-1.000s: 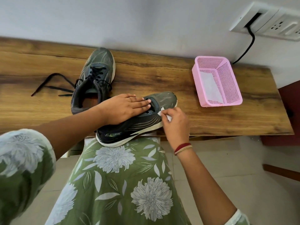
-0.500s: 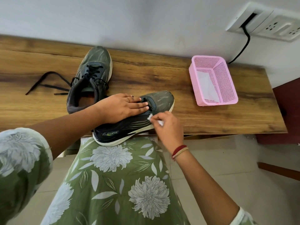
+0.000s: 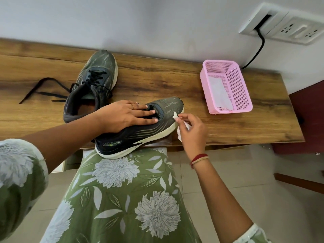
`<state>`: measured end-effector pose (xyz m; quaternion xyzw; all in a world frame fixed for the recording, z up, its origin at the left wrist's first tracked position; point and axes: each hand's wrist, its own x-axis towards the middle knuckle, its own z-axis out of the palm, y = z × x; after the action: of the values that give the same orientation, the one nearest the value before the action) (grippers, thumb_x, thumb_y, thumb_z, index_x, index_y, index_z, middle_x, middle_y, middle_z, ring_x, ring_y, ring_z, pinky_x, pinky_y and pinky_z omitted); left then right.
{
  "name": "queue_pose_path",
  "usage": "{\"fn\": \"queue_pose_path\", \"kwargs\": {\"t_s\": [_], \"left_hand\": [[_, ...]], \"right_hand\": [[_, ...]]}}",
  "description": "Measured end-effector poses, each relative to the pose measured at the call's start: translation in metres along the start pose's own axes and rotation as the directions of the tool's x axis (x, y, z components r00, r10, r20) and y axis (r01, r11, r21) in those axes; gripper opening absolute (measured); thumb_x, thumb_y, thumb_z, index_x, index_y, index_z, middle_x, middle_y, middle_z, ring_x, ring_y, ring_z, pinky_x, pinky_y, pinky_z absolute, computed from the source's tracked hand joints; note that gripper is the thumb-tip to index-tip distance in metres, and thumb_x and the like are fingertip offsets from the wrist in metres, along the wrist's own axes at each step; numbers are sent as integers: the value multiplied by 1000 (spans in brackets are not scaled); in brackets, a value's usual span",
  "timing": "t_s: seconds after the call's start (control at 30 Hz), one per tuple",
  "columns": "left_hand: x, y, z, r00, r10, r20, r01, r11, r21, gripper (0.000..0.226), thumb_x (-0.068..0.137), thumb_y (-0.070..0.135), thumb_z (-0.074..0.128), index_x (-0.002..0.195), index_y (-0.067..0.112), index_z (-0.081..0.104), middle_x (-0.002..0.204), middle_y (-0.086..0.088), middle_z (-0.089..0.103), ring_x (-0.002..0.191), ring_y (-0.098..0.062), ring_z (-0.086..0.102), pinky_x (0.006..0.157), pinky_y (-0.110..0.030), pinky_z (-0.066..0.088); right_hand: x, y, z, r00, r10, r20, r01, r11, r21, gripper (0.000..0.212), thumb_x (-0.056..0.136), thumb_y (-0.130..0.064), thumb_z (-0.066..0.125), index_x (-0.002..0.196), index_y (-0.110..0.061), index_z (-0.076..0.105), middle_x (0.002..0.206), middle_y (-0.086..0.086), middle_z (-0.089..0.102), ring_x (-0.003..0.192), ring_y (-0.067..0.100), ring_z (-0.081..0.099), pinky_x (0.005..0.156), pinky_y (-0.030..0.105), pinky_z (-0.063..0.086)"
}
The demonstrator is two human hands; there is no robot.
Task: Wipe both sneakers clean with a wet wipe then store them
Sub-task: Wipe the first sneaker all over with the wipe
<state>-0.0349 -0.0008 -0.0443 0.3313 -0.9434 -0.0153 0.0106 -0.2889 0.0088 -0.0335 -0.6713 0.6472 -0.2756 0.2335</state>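
Hands first: left hand (image 3: 126,118) lies flat, fingers straight and close together, pressing down on the top of the near dark grey mesh sneaker with white sole (image 3: 140,135), fingertips at the tongue opening. Thin ring (image 3: 132,106) on one finger. Right hand (image 3: 191,132) pinches a small white wet wipe (image 3: 175,116) between thumb and fingertips, other fingers loosely curled; wipe's top corner sits at the sole edge by the toe, the rest hangs below the hand. Can't tell if the wipe actually touches the shoe. Red and tan thread bracelet (image 3: 199,157) on the right wrist.

Near sneaker lies at an angle at the front edge of the brown wood-grain surface (image 3: 175,81), toe pointing far-right, heel overhanging the edge above the person's green white-flowered garment (image 3: 122,190).

Second matching grey sneaker with black laces (image 3: 96,81) stands upright just behind, toe toward the wall, heel close to the left wrist. Loose black shoelace (image 3: 40,90) lies on the surface to its left.

Pink perforated plastic basket (image 3: 238,85) sits to the right, well apart from the shoes, with a white sheet (image 3: 217,92) inside.

White wall socket plate (image 3: 289,27) top right, black cable (image 3: 257,50) running down from it. Pale tiled floor (image 3: 245,172) below.
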Motion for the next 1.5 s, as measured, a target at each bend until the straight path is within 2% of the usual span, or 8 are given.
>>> {"fn": "queue_pose_path", "kwargs": {"t_s": [0.1,0.27,0.5,0.77,0.9,1.07,1.37,1.5], "left_hand": [[0,-1,0,1000,3,-2,-3,1000,-15,56,92,21,24,146,33,23,146,1,43,129,-23,48,98,-38,47],[1,-1,1,1000,10,-11,-10,1000,22,59,89,21,28,147,32,29,146,2,42,129,-20,47,100,-29,30],[1,1,1,1000,8,11,-8,1000,-3,61,90,21,24,148,38,19,150,5,36,133,-19,43,95,-34,45],[1,1,3,1000,10,15,-10,1000,-6,63,88,20,22,148,39,13,151,6,33,135,-19,40,95,-35,45],[2,0,3,999,14,35,-13,1000,-15,62,88,21,23,148,38,20,149,5,37,133,-20,43,93,-36,48],[1,0,4,1000,9,28,-9,1000,-19,61,90,22,18,148,40,15,152,7,29,136,-19,37,96,-38,47],[2,1,4,1000,4,13,-4,1000,-18,62,89,22,24,148,37,18,148,5,40,132,-19,44,90,-33,47],[2,1,6,1000,19,3,-19,1000,-12,63,89,21,24,149,39,14,149,6,36,133,-18,42,91,-35,50]], "right_hand": [[-17,-6,8,997,-18,69,17,1000,17,14,88,-22,61,98,-15,69,92,-1,63,87,17,58,77,39,52],[-29,-11,4,966,-199,168,222,965,-137,12,89,-22,62,93,-14,70,85,-1,62,80,11,50,66,19,38],[-5,-15,4,991,-84,104,102,978,-183,14,92,-22,58,94,-12,68,88,3,62,80,15,52,71,28,41],[20,-2,1,986,-163,44,169,955,-244,10,90,-19,60,88,-12,66,85,4,60,79,17,52,67,25,33],[1,-2,8,936,-297,190,342,895,-286,8,89,-16,62,86,-10,66,80,3,58,72,14,52,66,21,34],[29,-3,5,985,-173,-17,164,956,-242,10,90,-19,61,87,-12,67,85,5,62,78,20,54,68,26,35],[28,-3,10,992,-117,-42,108,980,-169,7,90,-14,59,89,-12,65,88,5,60,78,19,53,71,36,46],[13,0,11,969,-233,87,247,944,-219,8,91,-15,58,90,-11,65,87,4,59,78,18,53,67,28,41]]}}
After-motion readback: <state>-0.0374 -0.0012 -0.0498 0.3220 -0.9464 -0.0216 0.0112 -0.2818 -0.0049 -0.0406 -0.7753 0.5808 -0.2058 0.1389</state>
